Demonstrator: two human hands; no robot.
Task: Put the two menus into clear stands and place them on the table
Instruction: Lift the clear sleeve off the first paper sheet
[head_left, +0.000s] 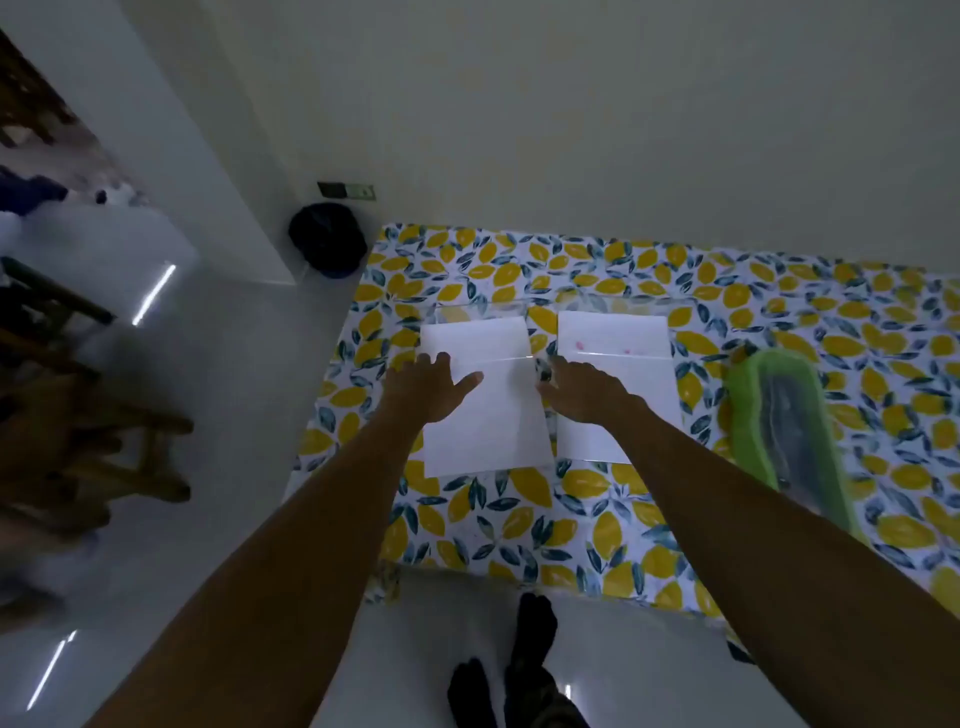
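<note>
Two white menu sheets lie side by side on the lemon-print tablecloth (519, 525). The left menu (491, 426) and the right menu (613, 338) each appear to sit in a clear stand; faint clear edges show at the left stand (467, 312) and the right stand (623, 304). My left hand (423, 389) hovers with spread fingers over the left menu's left edge. Over the right menu's left side my right hand (584, 392) is spread the same way. Whether either hand touches the sheets I cannot tell.
A green fuzzy object (784, 415) with a grey middle lies on the table right of the menus. A dark bag (327, 239) sits on the floor by the table's far left corner. Wooden chairs (78, 415) stand at the left. My feet (514, 670) are at the table's near edge.
</note>
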